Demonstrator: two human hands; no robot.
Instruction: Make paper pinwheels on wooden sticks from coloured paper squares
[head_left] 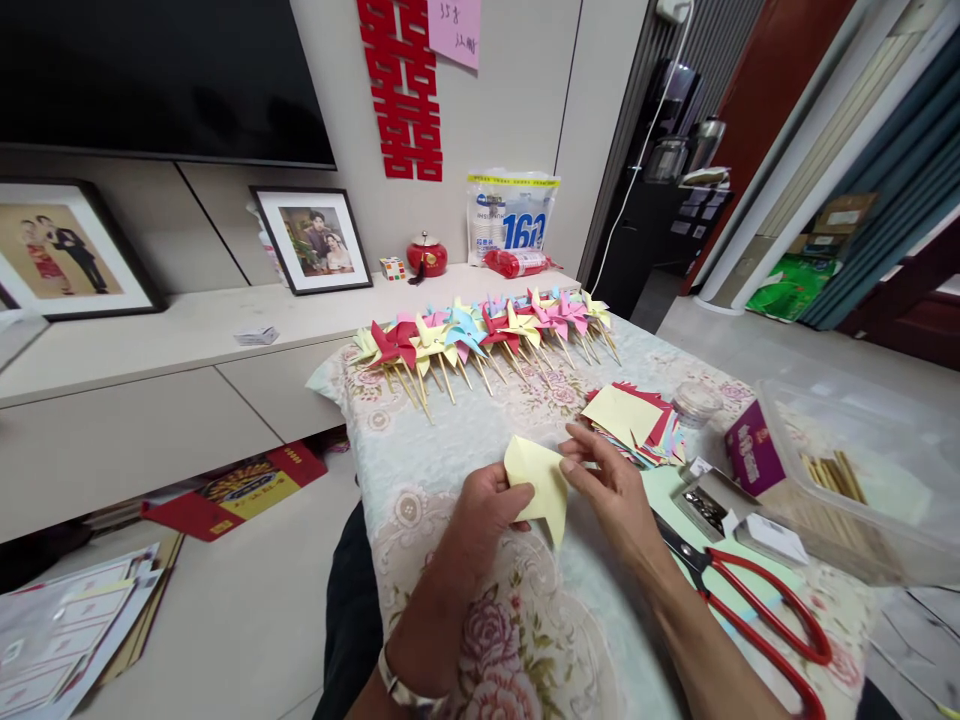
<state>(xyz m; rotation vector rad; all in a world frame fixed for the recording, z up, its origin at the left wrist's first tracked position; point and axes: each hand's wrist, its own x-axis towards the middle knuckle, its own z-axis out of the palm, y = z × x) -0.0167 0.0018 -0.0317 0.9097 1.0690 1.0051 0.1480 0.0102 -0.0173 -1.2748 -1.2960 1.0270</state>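
Note:
A pale yellow paper piece (546, 490), with cut flaps and one corner curled over, is held above the flowered tablecloth. My left hand (491, 505) grips its left side, the thumb lying on top and the other fingers folded beneath. At the right corner of the paper, my right hand (604, 480) has its thumb and fingertips lightly closed on the edge. Behind my right hand lies a stack of coloured paper squares (626, 415), a yellow one on top. Red-handled scissors (739, 590) rest beside my right forearm.
Finished paper pinwheels (487, 330) on sticks line the table's far edge. To the right are a small box of metal fasteners (705, 510), a round clear container (697, 403) and a plastic bin (877, 530) holding sticks. A cabinet (315, 330) with framed photos stands behind.

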